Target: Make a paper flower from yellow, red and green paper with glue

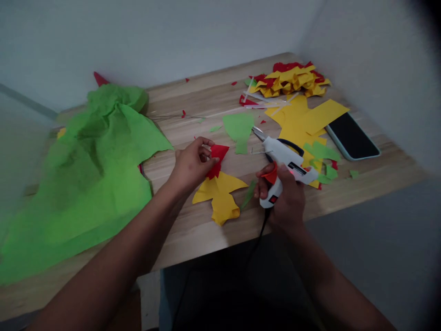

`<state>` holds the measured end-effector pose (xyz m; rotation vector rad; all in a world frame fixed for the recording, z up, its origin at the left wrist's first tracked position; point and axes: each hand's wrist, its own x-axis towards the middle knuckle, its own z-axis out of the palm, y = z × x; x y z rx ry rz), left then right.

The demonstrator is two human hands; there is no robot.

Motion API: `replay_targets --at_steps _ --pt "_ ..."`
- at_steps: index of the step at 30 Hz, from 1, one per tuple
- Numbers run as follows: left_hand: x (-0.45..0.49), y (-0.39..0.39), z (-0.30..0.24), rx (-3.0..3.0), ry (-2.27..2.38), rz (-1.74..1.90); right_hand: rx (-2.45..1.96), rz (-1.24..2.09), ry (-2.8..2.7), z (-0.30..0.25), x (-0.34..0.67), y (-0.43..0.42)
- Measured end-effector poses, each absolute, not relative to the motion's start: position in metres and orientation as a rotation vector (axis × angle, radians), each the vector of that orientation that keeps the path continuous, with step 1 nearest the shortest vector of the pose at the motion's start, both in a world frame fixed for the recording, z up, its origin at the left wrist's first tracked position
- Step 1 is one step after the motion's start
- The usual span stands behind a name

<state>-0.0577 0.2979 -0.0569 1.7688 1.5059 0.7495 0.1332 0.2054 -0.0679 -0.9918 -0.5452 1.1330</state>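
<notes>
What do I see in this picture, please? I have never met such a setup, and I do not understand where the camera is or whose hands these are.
There is no robot here, only a person working with two bare hands. The single picture comes from a camera worn on that person's head, looking forward and down, so the forearms enter from below.

The left hand has a red paper piece in its grip, at one end of a yellow paper shape. The right hand holds a white glue gun with an orange trigger.

On the wooden table, a large gathered green sheet lies to the left. To the right are a yellow and red paper pile and a phone.
</notes>
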Motion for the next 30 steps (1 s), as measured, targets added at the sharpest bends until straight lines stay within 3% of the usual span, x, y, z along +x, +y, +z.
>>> replay_targets --at_steps 8,21,30 --pt "-0.059 0.293 -0.052 2.029 1.658 0.637 -0.995 1.127 -0.557 -0.068 0.132 0.206" --pt "-0.051 0.29 -0.035 1.348 1.402 0.792 -1.021 1.125 -0.565 -0.07 0.134 0.206" --pt "-0.057 0.29 -0.047 1.449 1.405 0.715 -0.958 1.126 -0.696 -0.059 0.118 0.202"
